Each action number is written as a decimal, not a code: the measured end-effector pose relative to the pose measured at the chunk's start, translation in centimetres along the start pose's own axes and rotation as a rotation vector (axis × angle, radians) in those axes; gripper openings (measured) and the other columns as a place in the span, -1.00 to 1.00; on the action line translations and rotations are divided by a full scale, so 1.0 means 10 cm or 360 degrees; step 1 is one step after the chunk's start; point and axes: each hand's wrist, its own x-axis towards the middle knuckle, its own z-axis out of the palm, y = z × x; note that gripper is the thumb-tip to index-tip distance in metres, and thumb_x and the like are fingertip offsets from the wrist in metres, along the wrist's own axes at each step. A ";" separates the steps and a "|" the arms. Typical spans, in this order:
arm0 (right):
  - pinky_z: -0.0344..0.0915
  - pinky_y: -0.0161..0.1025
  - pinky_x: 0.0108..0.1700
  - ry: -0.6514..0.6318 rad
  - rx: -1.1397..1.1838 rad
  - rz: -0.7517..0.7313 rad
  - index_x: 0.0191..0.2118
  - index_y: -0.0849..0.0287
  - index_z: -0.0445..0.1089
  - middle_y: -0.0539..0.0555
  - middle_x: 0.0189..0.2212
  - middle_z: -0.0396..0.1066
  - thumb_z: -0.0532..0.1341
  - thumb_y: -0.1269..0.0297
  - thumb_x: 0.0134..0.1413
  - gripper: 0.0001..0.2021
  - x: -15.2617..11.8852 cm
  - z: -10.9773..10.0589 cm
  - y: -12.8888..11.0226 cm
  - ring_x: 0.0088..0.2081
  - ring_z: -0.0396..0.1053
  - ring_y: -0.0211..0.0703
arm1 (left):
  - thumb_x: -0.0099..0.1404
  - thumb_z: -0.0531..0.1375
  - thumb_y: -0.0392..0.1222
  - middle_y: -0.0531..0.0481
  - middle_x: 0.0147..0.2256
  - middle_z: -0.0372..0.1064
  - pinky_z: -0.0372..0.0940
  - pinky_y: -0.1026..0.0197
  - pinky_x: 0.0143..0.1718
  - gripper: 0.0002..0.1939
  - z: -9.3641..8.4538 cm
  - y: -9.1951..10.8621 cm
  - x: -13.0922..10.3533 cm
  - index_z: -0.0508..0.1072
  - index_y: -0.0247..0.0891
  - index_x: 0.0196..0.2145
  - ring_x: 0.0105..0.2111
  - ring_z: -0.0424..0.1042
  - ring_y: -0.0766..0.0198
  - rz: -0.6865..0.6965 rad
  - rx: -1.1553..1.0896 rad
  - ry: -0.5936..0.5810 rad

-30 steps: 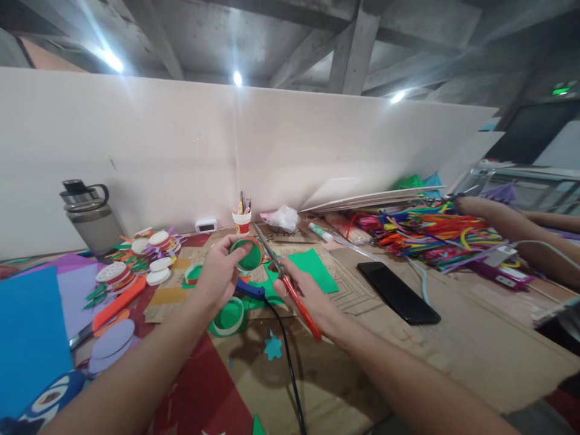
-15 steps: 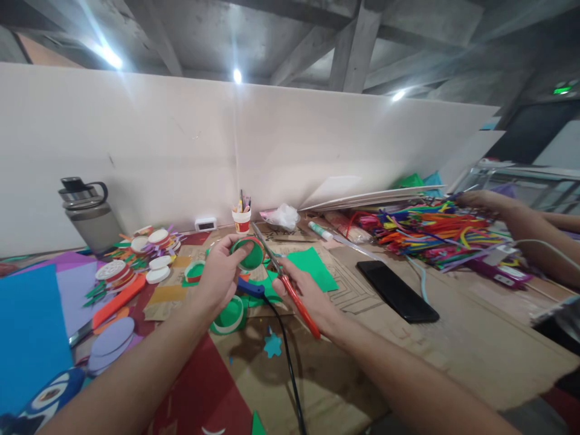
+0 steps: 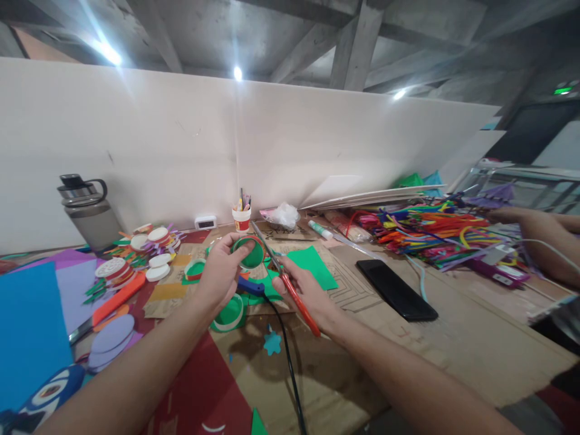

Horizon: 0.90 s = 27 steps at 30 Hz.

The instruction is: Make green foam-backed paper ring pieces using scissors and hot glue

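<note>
Between thumb and fingers, my left hand (image 3: 223, 266) grips a round cup piece (image 3: 252, 254) with a green inside and a reddish rim. My right hand (image 3: 302, 285) is closed on red-handled scissors (image 3: 301, 305), whose blades point up and away beside the piece's right edge. Below my hands lies a blue tool (image 3: 251, 286) with a black cord. Two more green-lined rings rest nearby, one (image 3: 194, 270) left of my left hand and one (image 3: 228, 313) beneath it. Green paper (image 3: 315, 266) lies behind my right hand.
A bottle (image 3: 88, 211), white discs (image 3: 158, 269) and an orange-handled cutter (image 3: 118, 299) are at the left. A phone (image 3: 396, 290) lies right of my right hand. Colourful pipe cleaners (image 3: 444, 232) are piled at the right, near another person's arm (image 3: 544, 241).
The other person's hand at the right has drawn back from the top of the pile, showing a purple item there. My hands, the ring and the scissors have hardly moved.
</note>
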 end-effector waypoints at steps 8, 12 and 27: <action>0.19 -0.28 -0.37 -0.0010 0.0025 0.0017 -0.03 0.23 0.34 -0.04 -0.48 0.26 0.13 0.05 0.19 -0.63 0.01 0.00 0.02 -0.48 0.14 -0.28 | -0.01 0.42 -0.18 0.07 -0.43 0.45 0.31 0.28 -0.30 -0.72 0.01 0.01 0.00 0.45 -0.27 -0.36 -0.44 0.41 0.36 -0.0007 -0.0001 0.0020; 0.16 -0.29 -0.39 -0.0006 0.0012 -0.0011 -0.02 0.21 0.34 -0.04 -0.48 0.25 0.14 0.03 0.19 -0.62 0.01 0.01 0.05 -0.49 0.11 -0.29 | 0.00 0.42 -0.18 0.07 -0.41 0.46 0.30 0.30 -0.33 -0.73 -0.01 -0.01 0.00 0.46 -0.26 -0.36 -0.45 0.40 0.37 0.0002 0.0005 -0.0001; -0.01 -0.33 -0.50 -0.0037 -0.0063 -0.0020 -0.17 0.18 0.36 -0.08 -0.54 0.18 0.12 -0.01 0.20 -0.66 0.01 -0.01 0.07 -0.52 0.00 -0.32 | -0.01 0.43 -0.18 0.06 -0.42 0.46 0.31 0.29 -0.33 -0.72 -0.06 0.01 0.04 0.47 -0.29 -0.36 -0.47 0.39 0.38 -0.0052 0.0011 -0.0063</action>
